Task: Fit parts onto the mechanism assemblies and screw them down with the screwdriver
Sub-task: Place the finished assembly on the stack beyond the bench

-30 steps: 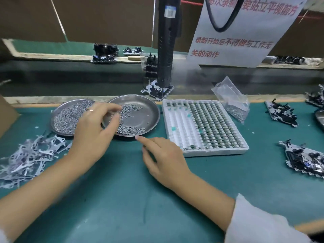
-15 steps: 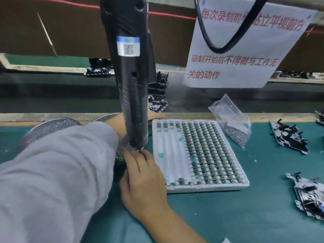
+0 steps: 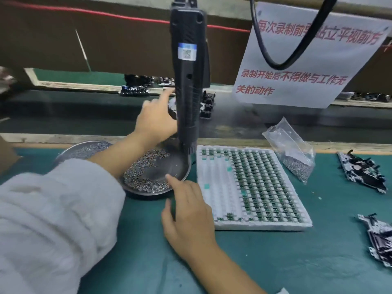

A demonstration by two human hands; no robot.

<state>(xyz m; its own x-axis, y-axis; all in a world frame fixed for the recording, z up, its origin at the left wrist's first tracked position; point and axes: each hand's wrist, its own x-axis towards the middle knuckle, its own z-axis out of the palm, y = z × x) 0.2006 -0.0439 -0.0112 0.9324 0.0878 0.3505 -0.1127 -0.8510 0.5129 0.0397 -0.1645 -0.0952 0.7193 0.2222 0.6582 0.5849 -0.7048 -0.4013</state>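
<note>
The left hand (image 3: pixel 156 122) is reaching forward past the near metal dish (image 3: pixel 180 166), its index finger extended and the remaining fingers curling around the far side of a mechanism assembly (image 3: pixel 172 109) on the dark belt (image 3: pixel 63 115). The hanging screwdriver (image 3: pixel 188 81) is covering most of that assembly, so whether the hand is gripping it cannot be told.

The screwdriver is hanging upright, unheld, its lower end sitting over the dish's right rim. The right hand (image 3: pixel 188 215) is resting on the green surface (image 3: pixel 275 262) beside the dish, fingers loosely extended and holding nothing, the index fingertip touching the near rim. Small screws (image 3: pixel 140 179) are lying scattered in the dish.

A second dish (image 3: pixel 84 148) of screws is sitting to the left, partly hidden by the left sleeve (image 3: pixel 53 219). A white tray (image 3: pixel 212 187) of small green parts is lying just right of the near dish. A clear bag (image 3: pixel 292 153) of screws is standing beyond the tray's far right corner. Two further assemblies (image 3: pixel 362 170) (image 3: pixel 379 240) are lying near the right edge of the surface. A white notice (image 3: pixel 307 56) with red characters is hanging above, a black cable (image 3: pixel 286 58) looping across it.
</note>
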